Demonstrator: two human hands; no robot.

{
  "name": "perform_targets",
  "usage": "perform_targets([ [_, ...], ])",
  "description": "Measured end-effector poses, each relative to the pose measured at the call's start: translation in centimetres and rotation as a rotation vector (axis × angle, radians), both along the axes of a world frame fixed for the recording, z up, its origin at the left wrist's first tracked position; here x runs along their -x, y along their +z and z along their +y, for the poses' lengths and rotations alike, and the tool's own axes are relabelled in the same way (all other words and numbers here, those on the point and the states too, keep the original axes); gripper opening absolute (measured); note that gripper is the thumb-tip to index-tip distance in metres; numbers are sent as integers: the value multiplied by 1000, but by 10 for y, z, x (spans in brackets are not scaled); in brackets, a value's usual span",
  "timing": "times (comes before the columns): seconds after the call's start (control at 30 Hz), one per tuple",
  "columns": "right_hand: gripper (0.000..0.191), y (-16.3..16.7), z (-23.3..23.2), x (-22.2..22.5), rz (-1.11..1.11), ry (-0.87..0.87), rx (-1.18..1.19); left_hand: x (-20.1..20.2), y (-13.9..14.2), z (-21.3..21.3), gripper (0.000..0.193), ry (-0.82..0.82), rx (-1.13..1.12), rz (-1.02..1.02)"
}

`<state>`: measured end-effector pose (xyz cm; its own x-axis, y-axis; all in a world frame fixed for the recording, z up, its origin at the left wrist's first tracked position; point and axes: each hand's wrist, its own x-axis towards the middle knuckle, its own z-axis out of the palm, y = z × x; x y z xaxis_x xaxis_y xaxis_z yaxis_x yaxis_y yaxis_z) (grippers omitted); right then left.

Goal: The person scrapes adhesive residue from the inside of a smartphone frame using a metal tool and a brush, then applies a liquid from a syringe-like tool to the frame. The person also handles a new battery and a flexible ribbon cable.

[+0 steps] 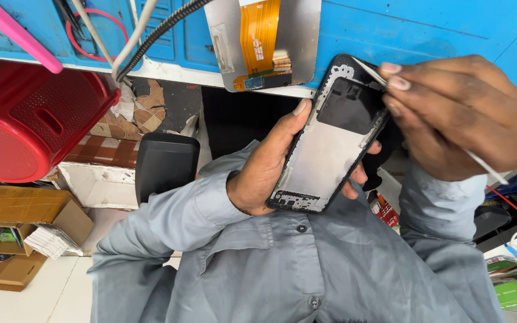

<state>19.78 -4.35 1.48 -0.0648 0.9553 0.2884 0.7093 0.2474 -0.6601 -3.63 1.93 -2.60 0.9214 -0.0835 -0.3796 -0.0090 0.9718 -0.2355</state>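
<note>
My left hand [262, 173] grips an opened phone frame [330, 149] by its long edges, the thumb on its left side. The frame is black-rimmed, with a silvery inner plate and a black patch near its top. My right hand [462, 113] pinches a thin metal tool [368, 70] whose tip touches the frame's upper right corner. The tool's tail sticks out below the hand [490, 170]. Both hands hover in front of my grey shirt.
A display panel with an orange flex cable [261, 42] lies on the blue bench edge [426, 30] above the hands. A red plastic stool [25, 119], cardboard boxes [13, 209] and a black seat [166, 161] stand at left. Cables [133, 36] hang from the bench.
</note>
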Motion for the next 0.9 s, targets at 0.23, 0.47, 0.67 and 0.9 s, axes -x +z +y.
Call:
perform_targets([
  [0.23,19,17,13,6,-104,6,38,0,0,0,66,23,-19,-13],
  [0.47,16,2,1,6,-96,-52,-8,-1,-3,-1,67,10,-4,-32],
  [0.67,14,-5,-12,23,26,-195,8,1,-6,-1,62,49,2,-65],
  [0.9,14,-9,-23,37,56,-293,46,4,-12,-6,62,52,-5,-87],
])
